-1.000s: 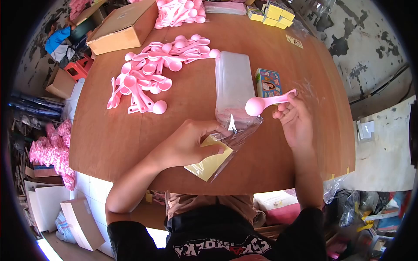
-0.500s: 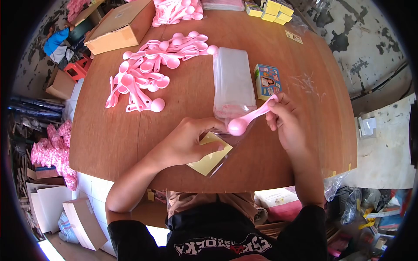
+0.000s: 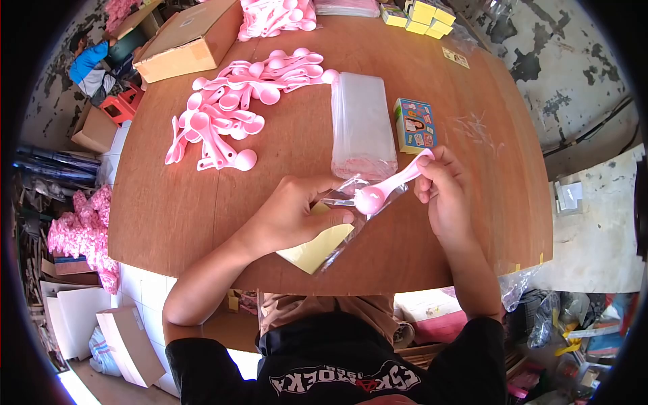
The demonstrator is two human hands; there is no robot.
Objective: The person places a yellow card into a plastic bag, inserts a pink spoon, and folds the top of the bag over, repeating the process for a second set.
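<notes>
My left hand [image 3: 293, 212] grips a clear plastic bag [image 3: 341, 233] with a yellow card [image 3: 317, 248] inside it, holding the bag's mouth apart near the table's front edge. My right hand [image 3: 447, 196] pinches the handle of a pink plastic spoon [image 3: 391, 187]. The spoon's round bowl sits just inside the mouth of the bag, between my two hands. A stack of flat clear bags [image 3: 363, 125] lies directly behind them.
A heap of loose pink spoons [image 3: 236, 108] covers the left of the round brown table [image 3: 472, 101]. A small printed box [image 3: 414, 125] stands beside the bag stack. A cardboard box [image 3: 185, 44], more spoons and yellow boxes [image 3: 425, 15] are at the back. A person in blue [image 3: 84, 64] sits far left.
My right hand brought the pink spoon down and left, from above the bag stack into the mouth of the bag. My left hand shifted its grip and lifted the bag's opening.
</notes>
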